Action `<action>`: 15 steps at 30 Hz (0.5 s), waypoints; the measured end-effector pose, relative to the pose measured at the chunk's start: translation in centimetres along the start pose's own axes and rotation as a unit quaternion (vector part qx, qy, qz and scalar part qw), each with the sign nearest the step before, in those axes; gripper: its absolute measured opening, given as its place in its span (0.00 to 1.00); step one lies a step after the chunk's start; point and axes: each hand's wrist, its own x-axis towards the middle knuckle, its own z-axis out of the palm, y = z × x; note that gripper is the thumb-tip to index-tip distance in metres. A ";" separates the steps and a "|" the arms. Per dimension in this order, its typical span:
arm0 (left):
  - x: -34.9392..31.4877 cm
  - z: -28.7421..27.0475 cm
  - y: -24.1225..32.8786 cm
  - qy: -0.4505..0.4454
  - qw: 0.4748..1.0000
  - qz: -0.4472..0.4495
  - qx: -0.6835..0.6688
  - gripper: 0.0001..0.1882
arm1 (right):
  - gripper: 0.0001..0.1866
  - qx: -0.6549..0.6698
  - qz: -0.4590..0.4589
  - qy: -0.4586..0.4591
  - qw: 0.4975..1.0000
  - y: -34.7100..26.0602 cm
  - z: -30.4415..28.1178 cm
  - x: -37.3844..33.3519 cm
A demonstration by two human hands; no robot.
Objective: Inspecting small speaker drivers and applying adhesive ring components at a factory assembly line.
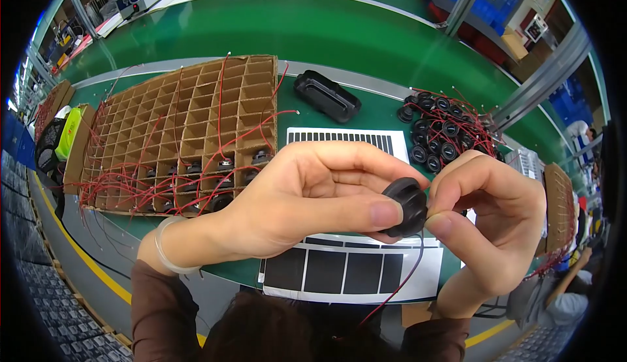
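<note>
In front of me a small round black speaker [409, 206] is gripped between the thumb and fingers of my left hand [294, 199]. A thin lead with a red end hangs from it, down past the sheets. Close against its right edge, my right hand [490, 215] pinches thumb and forefinger together; what lies between those tips is hidden. Beneath the hands lies a white sheet with large black squares [324, 272]. Behind them is another white sheet with narrow black strips [346, 137].
On the left stands a cardboard divider box [189, 101], its near cells holding speakers with red wires. A pile of black speakers [441, 127] sits at the back right. Between them is an empty black plastic tray [326, 95]. Beyond runs a green conveyor belt [313, 29].
</note>
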 end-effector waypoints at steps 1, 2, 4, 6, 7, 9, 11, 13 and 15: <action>0.0 0.0 0.0 0.000 1.000 -0.003 0.000 0.22 | 0.06 -0.003 -0.001 -0.002 1.000 0.0 0.0 0.0; 0.0 0.0 0.0 -0.001 1.000 -0.006 0.000 0.22 | 0.06 -0.006 -0.001 -0.005 1.000 0.0 -0.1 0.0; 0.0 0.0 0.0 0.000 1.000 -0.008 -0.003 0.22 | 0.06 -0.005 0.000 -0.005 1.000 0.0 -0.1 0.0; -0.1 0.0 0.0 0.000 1.000 -0.010 -0.007 0.22 | 0.06 -0.004 0.001 -0.005 1.000 0.0 0.0 0.0; -0.1 0.0 0.0 0.001 1.000 -0.010 -0.008 0.21 | 0.06 -0.006 0.003 -0.002 1.000 0.0 0.0 0.0; -0.1 0.0 0.0 0.001 1.000 -0.010 -0.010 0.21 | 0.06 -0.008 0.005 0.001 1.000 0.0 0.0 0.0; -0.1 0.0 -0.1 -0.002 1.000 -0.007 -0.013 0.21 | 0.06 -0.021 -0.003 -0.005 1.000 0.0 -0.1 -0.1; -0.1 0.1 -0.1 0.001 1.000 -0.004 -0.015 0.20 | 0.06 -0.026 -0.005 -0.003 1.000 0.0 0.0 -0.1; -0.2 0.1 -0.1 0.004 1.000 -0.002 -0.016 0.20 | 0.06 -0.032 -0.008 0.000 0.999 0.0 0.1 -0.2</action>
